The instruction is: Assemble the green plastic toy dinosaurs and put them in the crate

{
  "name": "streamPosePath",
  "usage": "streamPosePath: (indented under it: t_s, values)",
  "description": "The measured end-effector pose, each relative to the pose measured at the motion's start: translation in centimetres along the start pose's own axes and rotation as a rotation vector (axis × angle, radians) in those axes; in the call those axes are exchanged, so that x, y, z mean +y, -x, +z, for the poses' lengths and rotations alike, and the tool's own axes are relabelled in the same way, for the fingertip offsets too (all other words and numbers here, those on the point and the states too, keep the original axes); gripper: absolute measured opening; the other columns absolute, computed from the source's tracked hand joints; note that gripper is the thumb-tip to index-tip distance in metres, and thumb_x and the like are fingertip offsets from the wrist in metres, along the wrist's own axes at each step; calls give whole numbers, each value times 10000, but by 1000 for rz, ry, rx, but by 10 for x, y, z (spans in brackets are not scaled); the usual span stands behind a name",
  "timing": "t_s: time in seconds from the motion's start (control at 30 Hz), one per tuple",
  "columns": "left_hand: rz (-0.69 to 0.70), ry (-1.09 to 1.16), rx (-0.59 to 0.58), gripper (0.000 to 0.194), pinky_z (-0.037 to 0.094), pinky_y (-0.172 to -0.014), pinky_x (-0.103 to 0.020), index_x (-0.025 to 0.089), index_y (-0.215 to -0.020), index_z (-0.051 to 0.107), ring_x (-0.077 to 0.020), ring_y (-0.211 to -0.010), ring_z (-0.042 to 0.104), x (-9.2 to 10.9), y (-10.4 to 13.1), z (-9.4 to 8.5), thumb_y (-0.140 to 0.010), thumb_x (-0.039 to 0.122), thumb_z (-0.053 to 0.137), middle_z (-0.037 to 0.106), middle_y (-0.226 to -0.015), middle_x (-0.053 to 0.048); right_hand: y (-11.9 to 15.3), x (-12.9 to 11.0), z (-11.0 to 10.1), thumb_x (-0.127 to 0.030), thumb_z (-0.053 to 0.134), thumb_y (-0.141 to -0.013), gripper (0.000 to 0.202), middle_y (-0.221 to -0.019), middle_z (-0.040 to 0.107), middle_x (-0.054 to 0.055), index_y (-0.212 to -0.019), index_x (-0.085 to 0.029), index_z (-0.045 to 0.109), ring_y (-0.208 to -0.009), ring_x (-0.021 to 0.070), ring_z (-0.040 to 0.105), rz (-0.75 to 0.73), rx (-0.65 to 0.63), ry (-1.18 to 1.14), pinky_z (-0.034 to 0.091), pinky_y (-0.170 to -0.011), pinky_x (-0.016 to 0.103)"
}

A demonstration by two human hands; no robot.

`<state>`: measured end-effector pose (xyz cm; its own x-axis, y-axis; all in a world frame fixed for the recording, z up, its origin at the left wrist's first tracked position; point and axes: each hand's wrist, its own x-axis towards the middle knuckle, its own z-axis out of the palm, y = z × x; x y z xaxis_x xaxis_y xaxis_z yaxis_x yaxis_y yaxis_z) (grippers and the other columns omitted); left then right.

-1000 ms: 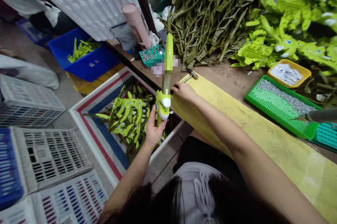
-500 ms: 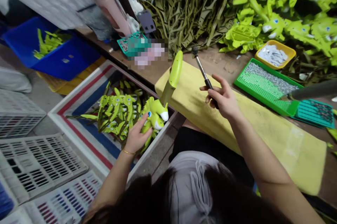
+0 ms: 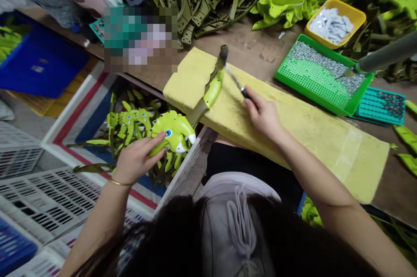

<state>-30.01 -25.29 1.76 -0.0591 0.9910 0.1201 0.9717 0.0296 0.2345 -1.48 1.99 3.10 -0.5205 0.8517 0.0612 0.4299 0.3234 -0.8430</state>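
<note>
The left fingers (image 3: 154, 141) are closed on the green toy (image 3: 176, 126), seemingly joined; the hammer (image 3: 235, 79), gripped by the right fingers (image 3: 256, 102), is held at the toy's far end. Similar toys (image 3: 131, 123) are piled just beyond the left fingers; farther off, olive parts (image 3: 198, 15) are left loose.

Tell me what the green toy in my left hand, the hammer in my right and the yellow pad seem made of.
Green toy: probably moulded plastic, smooth with a slight sheen, judging by its even colour and highlights.
Hammer: shaft likely polished metal, since it shines; dark grip maybe rubber or plastic.
Yellow pad: perhaps foam, matt, with softly rounded edges.
</note>
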Motion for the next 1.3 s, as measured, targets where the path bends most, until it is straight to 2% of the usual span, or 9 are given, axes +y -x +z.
streamPosePath:
  t_s: [0.1,0.23,0.33,0.5,0.6,0.77,0.93,1.1,1.3]
  values:
    - [7,-13,-10,477,491,-698,-260,297,-1353,505,-167,-724,634,0,-3,-4,-892,384,589,691,-839,-3,3,0,-1,-343,518,-883,405,-1198,689,74,-1262,-228,600,-1043,253,668,21,-30,41,537,-938,484]
    - [-20,-48,-32,464,490,-697,-260,318,-1348,502,-164,-742,631,1,-4,-7,-898,407,572,689,-857,9,15,-23,-16,-353,492,-913,447,-1178,686,61,-1351,-266,509,-985,220,685,-51,29,-20,561,-898,436]
    - [-37,-57,-54,444,494,-695,-254,289,-1326,521,-157,-744,628,1,-4,-7,-906,428,551,690,-862,1,29,-34,-25,-336,479,-924,463,-1155,687,66,-1383,-274,465,-911,199,693,-65,-37,-6,582,-848,409]
    - [-68,-68,-63,419,498,-706,-261,264,-1294,548,-160,-735,618,8,-8,1,-918,446,524,675,-813,-4,58,-9,-14,-273,453,-923,451,-1178,685,73,-1371,-288,494,-861,179,691,-228,-115,86,600,-796,358]
    - [-95,-60,-38,424,482,-672,-259,259,-1278,575,-170,-703,602,17,-11,10,-904,455,535,659,-768,-12,67,9,-10,-244,437,-924,442,-1088,722,78,-1358,-250,521,-851,179,701,-213,-138,198,604,-786,341]
    - [-185,163,28,495,515,-757,-285,238,-1334,551,-187,-770,643,36,-19,36,-879,432,567,710,-912,-53,66,-3,-20,-211,462,-923,488,-1273,654,75,-1407,-269,455,-948,164,700,-297,-111,154,596,-827,318]
    - [-276,248,72,519,530,-868,-325,243,-1356,537,-203,-886,677,47,-24,51,-873,433,555,721,-1029,-60,60,-39,-23,-212,463,-926,444,-940,746,49,-1361,-277,516,-749,135,695,-389,-329,226,568,-652,252]
    - [-277,253,59,519,531,-852,-330,228,-1346,551,-204,-844,672,46,-22,55,-883,463,522,722,-909,-62,64,-70,-37,-128,509,-887,635,-1029,711,42,-1459,-349,347,-804,125,684,-569,-277,203,557,-643,237]
    - [-250,175,101,484,496,-778,-293,272,-1355,543,-182,-757,622,48,-23,57,-906,452,516,663,-808,-46,67,-38,-16,-184,453,-904,491,-757,682,29,-1381,-291,495,-576,133,622,-477,-254,310,524,-508,247]
